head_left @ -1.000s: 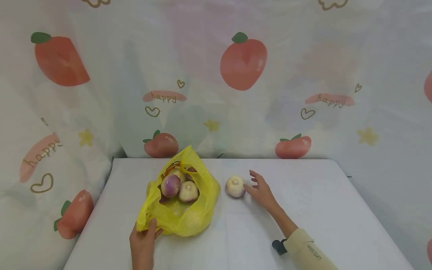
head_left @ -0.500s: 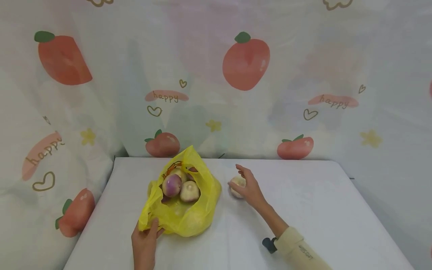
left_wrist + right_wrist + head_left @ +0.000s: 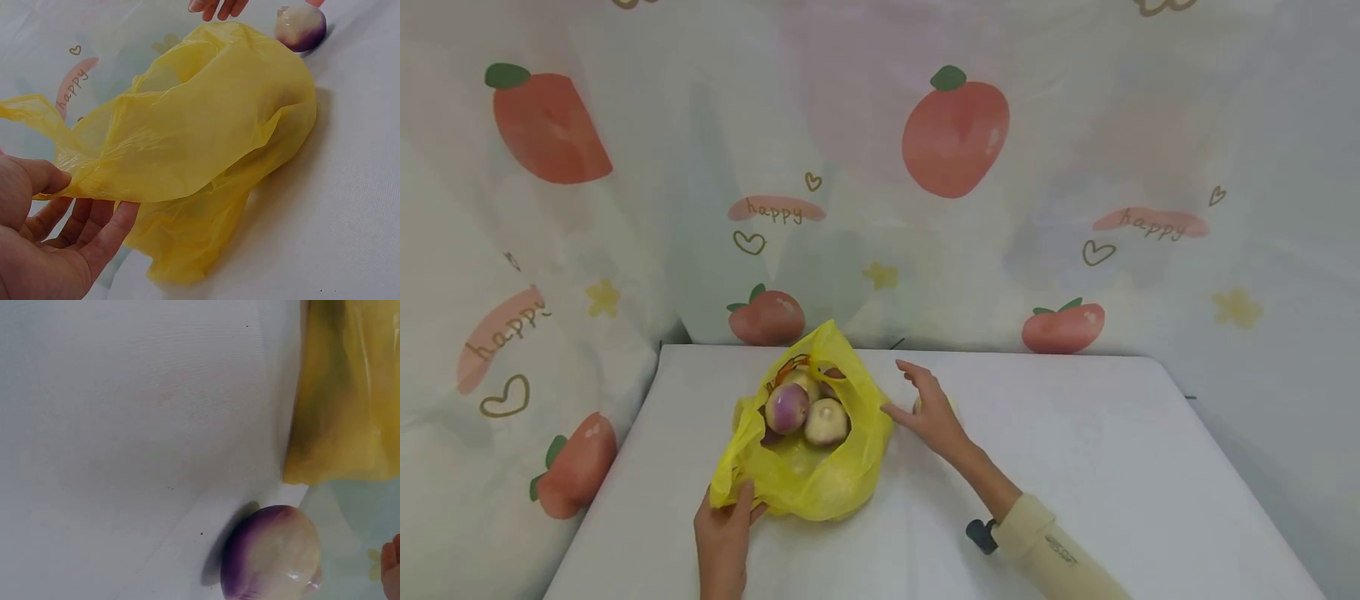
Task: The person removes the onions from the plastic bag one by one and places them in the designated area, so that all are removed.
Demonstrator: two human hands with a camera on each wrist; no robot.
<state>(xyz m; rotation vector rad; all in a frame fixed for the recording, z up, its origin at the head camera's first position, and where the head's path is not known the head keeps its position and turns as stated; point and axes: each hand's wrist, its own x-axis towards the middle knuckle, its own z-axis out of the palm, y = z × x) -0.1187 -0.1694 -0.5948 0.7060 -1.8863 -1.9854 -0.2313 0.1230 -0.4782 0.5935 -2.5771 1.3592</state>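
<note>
A yellow plastic bag (image 3: 842, 490) lies on the white table with its mouth spread toward me. Inside show a purple-and-white turnip (image 3: 787, 408), a pale turnip (image 3: 827, 422) and parts of others. My left hand (image 3: 722, 533) pinches the bag's near left rim between thumb and fingers, as the left wrist view also shows of the bag (image 3: 187, 137). My right hand (image 3: 928, 414) is raised by the bag's right side, fingers spread and holding nothing. Behind it, mostly hidden in the head view, a loose turnip (image 3: 275, 556) sits on the table beside the bag.
The white table (image 3: 1075, 467) stretches out to the right of the bag. A patterned curtain (image 3: 880, 167) with printed fruit hangs behind the table's far edge and along the left. A dark device (image 3: 981, 536) sits at my right sleeve.
My right hand has moved left, passing in front of the loose turnip to the bag's right edge. The turnip stays on the table. My left hand keeps its pinch on the bag.
</note>
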